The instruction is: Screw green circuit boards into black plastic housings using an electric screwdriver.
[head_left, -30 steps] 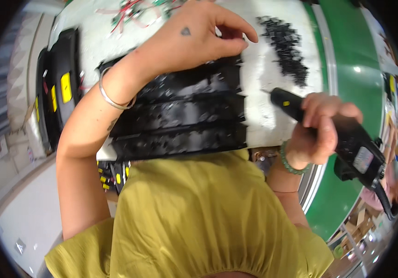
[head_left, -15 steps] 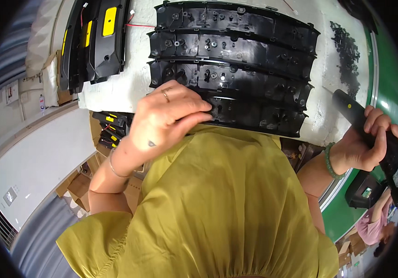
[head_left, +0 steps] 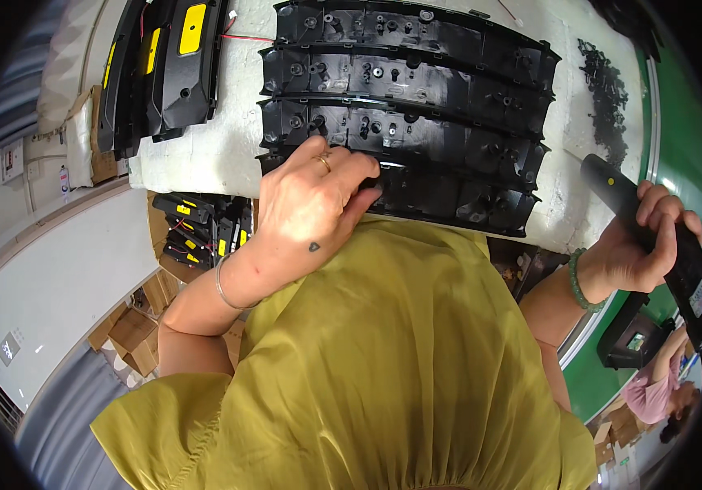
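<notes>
Four long curved black plastic housings (head_left: 416,73) lie side by side on a white foam block, hollow side up with small posts inside. Over the nearest housing (head_left: 424,193) bends my left hand (head_left: 310,192), its thumb and fingertips pinched together low inside it. Whatever sits between those fingertips is too hidden to make out. Off to the right, my right hand (head_left: 645,245) wraps round a black electric screwdriver (head_left: 624,192) with a yellow dot. Its thin bit points up and left, apart from the housings.
A heap of small black parts (head_left: 602,102) lies on the foam block (head_left: 563,175) at right. Black units with yellow labels (head_left: 192,33) stand at far left; more fill a box (head_left: 192,233) below. A green surface (head_left: 690,155) borders the right, where another person's pink sleeve (head_left: 653,392) shows.
My left hand has shifted a little to the right along the nearest housing, its wrist turning, fingers still pinched. My right hand keeps hold of the electric screwdriver. The view has tilted slightly.
</notes>
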`<state>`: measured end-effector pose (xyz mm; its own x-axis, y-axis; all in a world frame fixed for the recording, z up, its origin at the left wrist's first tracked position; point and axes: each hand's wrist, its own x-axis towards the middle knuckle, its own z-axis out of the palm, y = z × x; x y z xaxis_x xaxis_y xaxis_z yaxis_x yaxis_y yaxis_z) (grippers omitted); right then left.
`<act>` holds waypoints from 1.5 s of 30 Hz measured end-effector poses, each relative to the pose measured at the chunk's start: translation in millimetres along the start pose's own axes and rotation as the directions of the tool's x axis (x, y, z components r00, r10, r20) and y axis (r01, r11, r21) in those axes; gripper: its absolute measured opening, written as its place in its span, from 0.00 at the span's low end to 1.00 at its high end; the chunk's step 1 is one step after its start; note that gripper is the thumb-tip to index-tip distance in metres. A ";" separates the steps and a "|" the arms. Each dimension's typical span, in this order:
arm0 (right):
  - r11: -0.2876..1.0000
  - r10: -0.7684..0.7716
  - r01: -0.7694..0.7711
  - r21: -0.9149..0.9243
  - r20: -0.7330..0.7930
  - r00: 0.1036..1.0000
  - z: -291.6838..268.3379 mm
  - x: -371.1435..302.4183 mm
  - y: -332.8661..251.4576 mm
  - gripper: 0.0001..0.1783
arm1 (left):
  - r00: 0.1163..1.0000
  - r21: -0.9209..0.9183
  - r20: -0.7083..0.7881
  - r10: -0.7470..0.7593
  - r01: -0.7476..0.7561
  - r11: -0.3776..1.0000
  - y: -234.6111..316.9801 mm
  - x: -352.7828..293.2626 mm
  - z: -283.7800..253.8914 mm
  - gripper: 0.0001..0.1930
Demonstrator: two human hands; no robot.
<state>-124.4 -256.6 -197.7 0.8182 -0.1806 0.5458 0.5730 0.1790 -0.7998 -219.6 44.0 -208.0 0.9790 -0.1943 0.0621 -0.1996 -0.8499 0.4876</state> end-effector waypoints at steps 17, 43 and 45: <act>0.987 -0.158 0.152 -0.046 -0.188 0.969 13.9 35.5 13.6 0.15 | 0.978 0.114 0.161 0.133 -0.153 0.982 1.1 34.6 -1.0 0.40; 0.957 -0.250 0.243 0.156 0.025 0.968 -0.5 40.9 -31.5 0.18 | 0.754 -0.448 -0.137 0.643 -0.626 0.638 73.4 215.7 80.7 0.09; 0.957 -0.240 0.238 0.166 -0.008 0.971 -3.9 41.5 -35.0 0.18 | 0.727 -0.401 -0.193 0.659 -0.672 0.623 76.5 217.6 85.6 0.08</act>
<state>-110.7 -274.1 -148.1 0.6565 -0.2257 0.7198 0.7507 0.2891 -0.5940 -25.4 -105.2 -231.7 0.5878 -0.6072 0.5346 -0.7652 -0.2028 0.6111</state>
